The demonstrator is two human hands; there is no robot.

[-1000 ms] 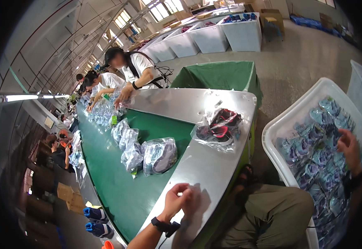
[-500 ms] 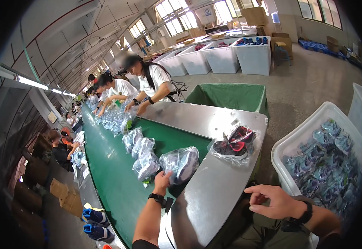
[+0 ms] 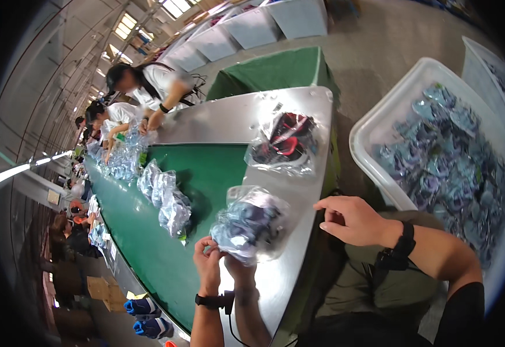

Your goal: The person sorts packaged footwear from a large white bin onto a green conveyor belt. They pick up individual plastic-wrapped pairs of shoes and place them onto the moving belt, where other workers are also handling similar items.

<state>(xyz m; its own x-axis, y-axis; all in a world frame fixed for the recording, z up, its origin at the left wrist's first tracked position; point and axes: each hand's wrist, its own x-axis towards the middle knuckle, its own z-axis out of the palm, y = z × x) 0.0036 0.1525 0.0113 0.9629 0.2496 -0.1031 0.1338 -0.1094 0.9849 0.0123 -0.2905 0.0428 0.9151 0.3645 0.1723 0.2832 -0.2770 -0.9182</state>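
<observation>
My left hand (image 3: 207, 257) grips the near edge of a clear plastic bag of light blue and dark shoes (image 3: 246, 222). The bag is tilted up over the border between the green belt and the metal ledge, slightly blurred. Away from it, above my knees and right of the ledge, my right hand (image 3: 351, 220) hangs with its index finger stretched and the others loosely bent, holding nothing. On the ledge beyond lies a bagged pair of black and red shoes (image 3: 287, 141). Several pale bagged shoes (image 3: 165, 196) lie in a row on the green belt (image 3: 212, 168).
To my right stands a white bin (image 3: 374, 165) piled with bagged blue shoes. A green-lined bin (image 3: 270, 72) is behind the metal ledge (image 3: 206, 118). Co-workers (image 3: 157, 87) handle bags farther up the belt. Blue shoes (image 3: 151, 328) sit by the belt's left edge.
My left hand has lifted the bagged shoes off the belt toward the metal ledge. My right hand stays apart from everything. The view has turned toward the right-hand bin.
</observation>
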